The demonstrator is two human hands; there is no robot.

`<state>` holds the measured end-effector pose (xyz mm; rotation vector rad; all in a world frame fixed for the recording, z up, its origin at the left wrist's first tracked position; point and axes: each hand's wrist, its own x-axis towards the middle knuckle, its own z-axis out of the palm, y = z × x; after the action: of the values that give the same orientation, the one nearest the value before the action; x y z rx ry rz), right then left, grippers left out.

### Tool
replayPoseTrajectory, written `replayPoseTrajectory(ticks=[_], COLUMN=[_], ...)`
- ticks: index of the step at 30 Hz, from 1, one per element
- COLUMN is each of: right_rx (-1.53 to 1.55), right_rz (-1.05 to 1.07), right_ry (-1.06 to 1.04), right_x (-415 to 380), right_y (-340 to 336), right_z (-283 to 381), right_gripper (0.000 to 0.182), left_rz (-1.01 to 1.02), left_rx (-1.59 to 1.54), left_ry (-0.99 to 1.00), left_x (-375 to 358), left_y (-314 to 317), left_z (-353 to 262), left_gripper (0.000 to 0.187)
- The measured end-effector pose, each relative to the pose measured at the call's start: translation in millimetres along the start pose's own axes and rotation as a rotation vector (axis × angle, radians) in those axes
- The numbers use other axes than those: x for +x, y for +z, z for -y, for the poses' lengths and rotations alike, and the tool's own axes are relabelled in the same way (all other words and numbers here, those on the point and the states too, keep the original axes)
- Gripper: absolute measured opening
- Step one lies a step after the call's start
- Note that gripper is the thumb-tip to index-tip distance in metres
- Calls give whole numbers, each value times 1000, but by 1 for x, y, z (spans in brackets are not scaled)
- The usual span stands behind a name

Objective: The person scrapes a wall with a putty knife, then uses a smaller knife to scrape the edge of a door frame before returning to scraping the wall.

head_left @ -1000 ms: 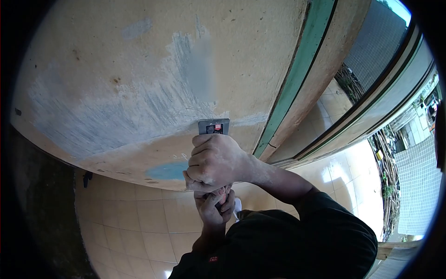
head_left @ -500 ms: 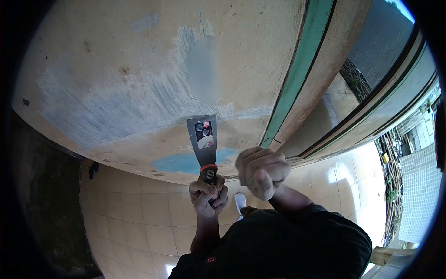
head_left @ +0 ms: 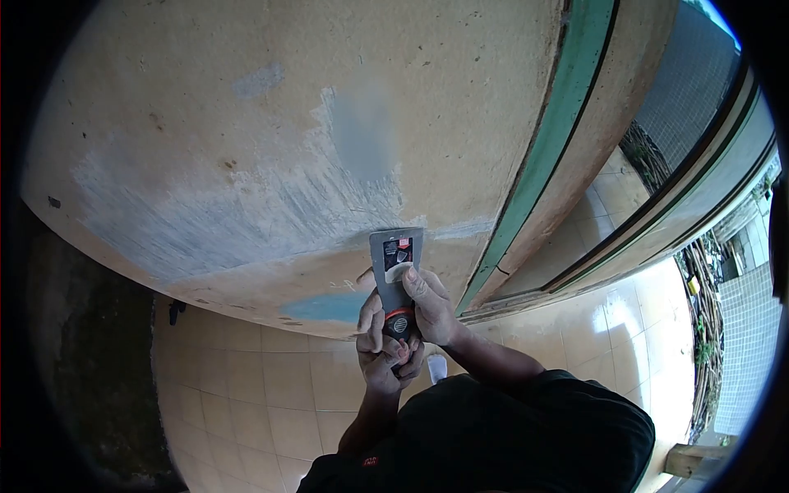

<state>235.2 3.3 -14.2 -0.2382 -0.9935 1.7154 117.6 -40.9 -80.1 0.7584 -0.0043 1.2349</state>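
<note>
A putty knife point(head_left: 385, 289) with a wide steel blade, a label and a dark handle with a red-orange band points up toward the wall. My left hand point(head_left: 385, 369) is closed round its handle. My right hand point(head_left: 434, 314) grips the blade, its thumb pressed on the front below the label and its other fingers partly hidden behind the metal. The blade's top edge overlaps the lower border of a scraped grey-white patch point(head_left: 238, 215) on the beige wall point(head_left: 460, 99).
A green strip point(head_left: 549, 135) edges the wall beside a window point(head_left: 682, 82) on the right. Below lies a tiled floor point(head_left: 238, 386), with a dark mossy strip point(head_left: 82, 370) to the left. A pale blue patch point(head_left: 325, 307) marks the wall low down.
My right hand has come from beside the putty knife, where it was a loose fist, onto the blade. The knife and my left hand have shifted slightly right and down in view.
</note>
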Motion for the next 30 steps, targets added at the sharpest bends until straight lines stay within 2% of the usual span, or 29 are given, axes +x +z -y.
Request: replayPoseTrajectory(ticks=[2,3,4,6,7,9,11,16,20,23,26,30], right_rx=[-12,4,3,-103,-82,-73,-66,-86,-76,-146,-151,-178], right_rz=[30,-58,-57,-145,-194,-187,-193,-220,-294,-326,-302,-348], right_ry=[-46,-69,-66,-130,-105,-93,-77,-35,11,-23,-28,-45], right_x=[1,1,1,3,2,5,6,-1,3,8,3,4], right_y=[0,11,12,12,15,14,15,27,34,46,37,31], right_z=[0,-4,-12,-24,-22,-20,-20,-14,-6,8,-2,-12], right_gripper=[54,43,43,35,27,26,26,26,26,25,25,24], left_rz=[-52,-94,-130,-72,-138,-217,-229,-207,-293,-122,-232,-230], left_rx=[85,94,103,104,24,-53,38,82,19,63,86,46], left_ry=[-3,-20,-36,-23,29,71,76,14,-1,3,-24,19], left_x=[-3,-6,-8,-11,-12,-17,-19,-21,-17,-9,-14,-14], left_y=[5,6,5,-2,-1,-3,-11,13,13,14,18,12], left_z=[-8,-11,-13,-11,-6,-4,-3,-12,-12,-18,-17,-11], left_gripper=[5,4,4,8,11,16,21,18,14,15,14,12])
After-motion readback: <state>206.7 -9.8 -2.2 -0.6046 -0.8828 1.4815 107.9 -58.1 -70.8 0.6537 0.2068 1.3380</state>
